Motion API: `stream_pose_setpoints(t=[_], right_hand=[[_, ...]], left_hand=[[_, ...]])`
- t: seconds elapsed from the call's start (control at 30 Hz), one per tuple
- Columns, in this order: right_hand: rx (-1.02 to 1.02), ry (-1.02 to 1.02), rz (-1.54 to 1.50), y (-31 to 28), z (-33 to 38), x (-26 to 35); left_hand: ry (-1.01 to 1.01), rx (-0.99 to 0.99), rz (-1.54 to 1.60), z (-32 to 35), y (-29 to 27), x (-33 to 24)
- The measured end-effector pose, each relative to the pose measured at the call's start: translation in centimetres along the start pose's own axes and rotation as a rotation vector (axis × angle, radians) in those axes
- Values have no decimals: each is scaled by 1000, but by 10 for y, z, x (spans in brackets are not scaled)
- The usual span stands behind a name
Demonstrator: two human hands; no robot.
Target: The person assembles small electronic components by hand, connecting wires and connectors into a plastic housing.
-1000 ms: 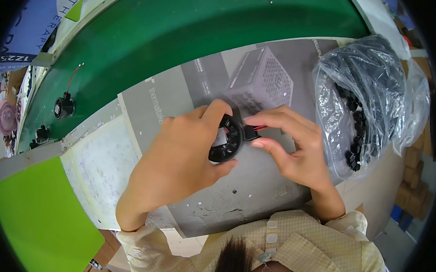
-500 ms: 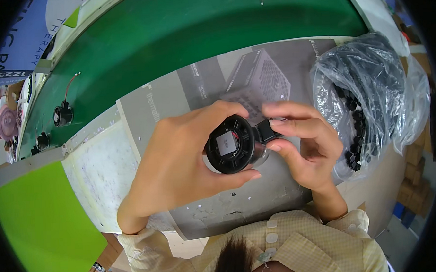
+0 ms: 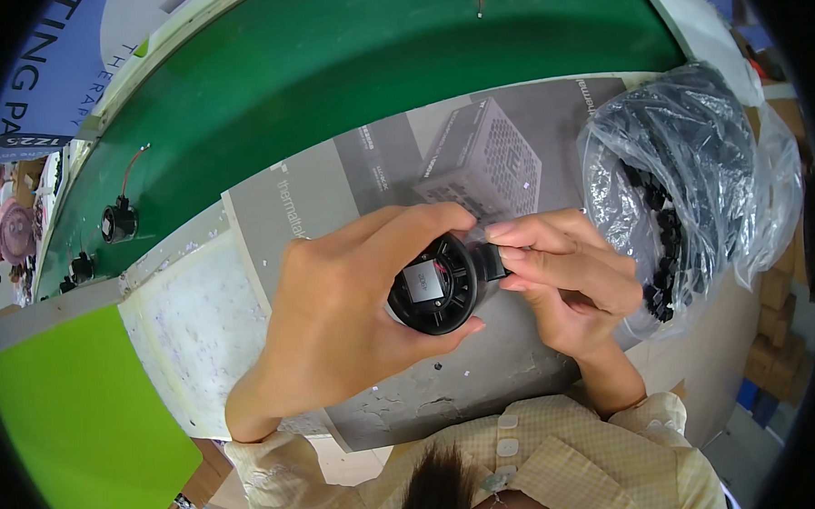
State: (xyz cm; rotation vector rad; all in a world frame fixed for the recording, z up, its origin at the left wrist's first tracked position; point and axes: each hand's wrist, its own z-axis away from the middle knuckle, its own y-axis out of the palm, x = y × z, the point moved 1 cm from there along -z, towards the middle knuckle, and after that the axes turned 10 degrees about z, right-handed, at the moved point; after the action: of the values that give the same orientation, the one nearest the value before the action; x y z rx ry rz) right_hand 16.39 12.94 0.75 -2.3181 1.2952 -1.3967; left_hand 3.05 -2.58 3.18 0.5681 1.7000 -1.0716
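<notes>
A round black fan-like unit (image 3: 455,302) sits in the left hand (image 3: 332,299), held above the grey printed sheet (image 3: 387,405) with its ribbed face and silver label (image 3: 421,282) turned up toward the person. The left hand curls around its rim, fingers over the far side and thumb along the near side. A small black block (image 3: 491,262) stands at the unit's right side, and the right hand (image 3: 577,288) has it in a narrow pinch between thumb and fingertips. Whether the block is fully seated against the unit cannot be told.

The step in hand looks like working the block at the unit's side. Any further push or turn there would call for the left hand to brace the rim while the right keeps its pinch square to the joint.

To the right of the hands, a clear plastic bag (image 3: 712,141) contains more black parts (image 3: 667,234). The white worktop (image 3: 188,328) shows left of the sheet. Beyond, on a green surface (image 3: 326,58), stand a similar unit (image 3: 119,223) with a red wire (image 3: 129,171) and another dark unit (image 3: 81,267) near it.
</notes>
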Motion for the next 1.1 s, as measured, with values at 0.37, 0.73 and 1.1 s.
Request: stream_pose_setpoints(t=[0.37,0.73,1.1], right_hand=[[96,49,414,-26,-19,-1],[161,540,767,-102,8,-44],[195,317,761,-75,4,-66]], left_hand=[[59,-39,-104,-13,-7,10],[-261,-370,-713,-4,-191,148],[-445,-59,-1274,-139,-199,181]])
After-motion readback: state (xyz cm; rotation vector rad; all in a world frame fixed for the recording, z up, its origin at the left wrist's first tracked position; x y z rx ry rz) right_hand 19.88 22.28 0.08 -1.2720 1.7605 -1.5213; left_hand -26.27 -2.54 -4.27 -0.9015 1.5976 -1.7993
